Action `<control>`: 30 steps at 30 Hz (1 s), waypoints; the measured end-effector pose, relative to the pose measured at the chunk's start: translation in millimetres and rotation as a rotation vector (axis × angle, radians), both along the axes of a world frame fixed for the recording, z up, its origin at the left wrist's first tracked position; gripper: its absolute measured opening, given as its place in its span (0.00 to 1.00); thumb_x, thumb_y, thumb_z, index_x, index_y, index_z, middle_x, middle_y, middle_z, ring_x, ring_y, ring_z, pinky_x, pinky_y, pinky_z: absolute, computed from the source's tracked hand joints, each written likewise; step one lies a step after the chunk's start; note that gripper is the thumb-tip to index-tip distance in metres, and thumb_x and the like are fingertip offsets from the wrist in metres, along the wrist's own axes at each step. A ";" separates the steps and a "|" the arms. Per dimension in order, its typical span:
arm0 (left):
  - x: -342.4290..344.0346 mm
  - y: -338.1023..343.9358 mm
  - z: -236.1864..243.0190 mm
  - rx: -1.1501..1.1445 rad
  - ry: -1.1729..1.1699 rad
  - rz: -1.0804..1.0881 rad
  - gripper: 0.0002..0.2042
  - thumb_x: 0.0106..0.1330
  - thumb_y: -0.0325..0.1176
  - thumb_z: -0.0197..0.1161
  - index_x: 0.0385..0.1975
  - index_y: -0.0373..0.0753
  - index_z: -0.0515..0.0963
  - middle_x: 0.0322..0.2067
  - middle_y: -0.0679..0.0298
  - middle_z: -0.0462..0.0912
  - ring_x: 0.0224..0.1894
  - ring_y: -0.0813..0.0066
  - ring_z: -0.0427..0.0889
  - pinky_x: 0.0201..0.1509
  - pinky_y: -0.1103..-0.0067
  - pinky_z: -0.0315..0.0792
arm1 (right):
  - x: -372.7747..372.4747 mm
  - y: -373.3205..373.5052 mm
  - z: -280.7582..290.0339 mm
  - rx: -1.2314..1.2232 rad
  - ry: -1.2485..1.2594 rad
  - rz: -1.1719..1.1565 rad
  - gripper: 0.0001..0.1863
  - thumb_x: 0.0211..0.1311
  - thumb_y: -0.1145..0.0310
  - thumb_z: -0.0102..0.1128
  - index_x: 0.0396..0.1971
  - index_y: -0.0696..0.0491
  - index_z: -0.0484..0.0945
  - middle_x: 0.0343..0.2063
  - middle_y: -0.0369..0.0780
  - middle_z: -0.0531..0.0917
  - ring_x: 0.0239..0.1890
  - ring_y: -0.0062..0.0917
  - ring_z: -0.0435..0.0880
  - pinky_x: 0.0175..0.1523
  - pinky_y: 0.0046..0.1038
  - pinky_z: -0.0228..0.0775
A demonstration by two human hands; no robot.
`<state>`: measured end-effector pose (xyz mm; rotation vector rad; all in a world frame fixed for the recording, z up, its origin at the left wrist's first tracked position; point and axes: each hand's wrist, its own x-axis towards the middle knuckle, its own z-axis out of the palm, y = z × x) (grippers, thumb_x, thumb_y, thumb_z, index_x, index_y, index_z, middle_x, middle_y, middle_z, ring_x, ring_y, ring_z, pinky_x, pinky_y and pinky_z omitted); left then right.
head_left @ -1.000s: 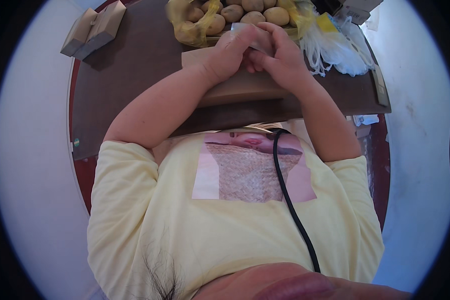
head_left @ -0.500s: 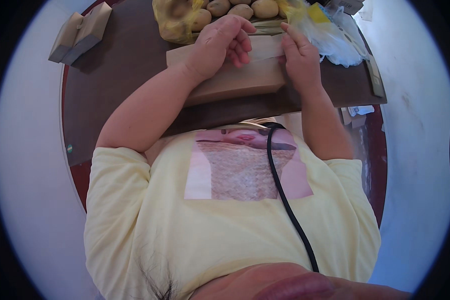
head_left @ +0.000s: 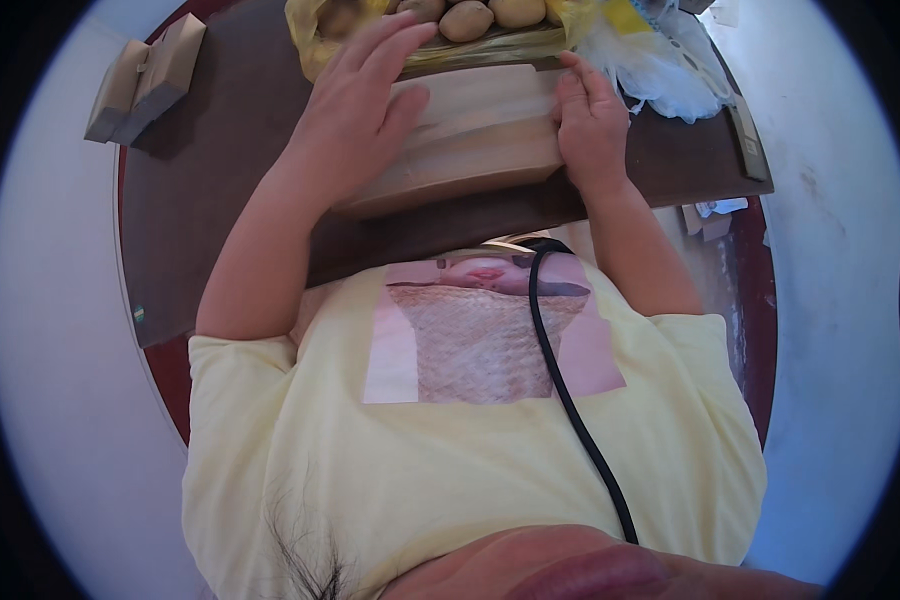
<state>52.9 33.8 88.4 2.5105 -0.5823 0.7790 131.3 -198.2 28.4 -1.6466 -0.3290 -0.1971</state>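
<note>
One cardboard box [head_left: 485,150] lies near tabletop [head_left: 230,190] edge — likely for easy reach. Left hand [head_left: 358,112] over its left end, thumb and fingers apart. Right hand [head_left: 594,125] at right end, seemingly steadying — cannot tell whether clamped. Yellow bag [head_left: 495,48] of potatoes [head_left: 466,20] just behind.

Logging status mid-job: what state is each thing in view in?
Cardboard box: lying flat, top flaps appear down
Left hand: open, over the box's left end
Right hand: at its right end, grip unclear
Yellow bag: open, potatoes showing
White bag: crumpled
Two small boxes: side by side
</note>
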 end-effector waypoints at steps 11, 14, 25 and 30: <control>-39.7 6.1 -37.9 0.375 0.326 0.292 0.45 0.63 0.66 0.53 0.70 0.34 0.55 0.70 0.46 0.55 0.74 0.52 0.49 0.77 0.63 0.42 | 6.1 -0.5 -18.5 0.220 0.097 0.008 0.14 0.73 0.70 0.50 0.53 0.60 0.75 0.20 0.27 0.71 0.21 0.08 0.65 0.26 0.14 0.58; -40.9 3.2 -32.6 0.387 0.331 0.281 0.49 0.57 0.67 0.59 0.69 0.35 0.56 0.69 0.46 0.56 0.74 0.52 0.50 0.77 0.64 0.43 | 3.2 2.5 -17.9 0.300 0.146 0.008 0.14 0.74 0.70 0.49 0.52 0.60 0.75 0.20 0.27 0.70 0.21 0.08 0.64 0.26 0.14 0.58; -42.1 2.0 -29.8 0.282 0.330 0.321 0.52 0.48 0.64 0.69 0.68 0.36 0.57 0.67 0.46 0.60 0.72 0.51 0.54 0.76 0.59 0.45 | 4.1 -1.4 -19.7 0.253 0.082 0.002 0.14 0.74 0.68 0.49 0.52 0.60 0.75 0.22 0.27 0.71 0.23 0.09 0.66 0.30 0.14 0.61; -42.0 1.5 -31.3 0.245 0.324 0.330 0.52 0.46 0.61 0.71 0.67 0.34 0.58 0.66 0.47 0.60 0.71 0.51 0.55 0.76 0.60 0.45 | 1.6 0.3 -19.4 0.267 0.116 -0.056 0.16 0.74 0.66 0.49 0.52 0.61 0.75 0.22 0.28 0.74 0.25 0.09 0.69 0.33 0.14 0.63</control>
